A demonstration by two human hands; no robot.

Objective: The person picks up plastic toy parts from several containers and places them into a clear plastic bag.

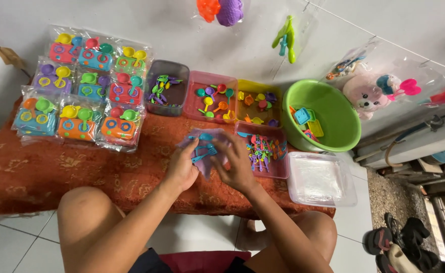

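**Two hands close on a small clear bag of toy utensils**

The person sits at a low table under a red patterned cloth (pixel 55 172), with bare knees at the near edge. At the middle of the table, both hands meet on a clear plastic bag (pixel 205 147) that holds a purple toy piece and blue toy utensils. The left hand (pixel 182 167) grips the bag's edge at 9 o'clock, fingers curled shut on the plastic. The right hand (pixel 237 164) pinches the bag from 3 o'clock, fingers also closed on it. The bag is lifted slightly off the cloth, or resting on it; the view cannot tell which.

At 10 o'clock from the hands lies a stack of packed toy stove sets (pixel 83 86) in sealed bags. At 12 o'clock stand three trays in a row: a grey tray (pixel 174 68) of small green and purple pieces, a pink tray (pixel 202 78) of little pans, and a yellow tray (pixel 242 86) of cups. Just beside the right hand, at 3 o'clock, a second pink tray (pixel 278 172) holds mixed cutlery. Further toward 2 o'clock sits a green basin (pixel 333 106), and at 4 o'clock a clear box (pixel 321 179) of empty bags.
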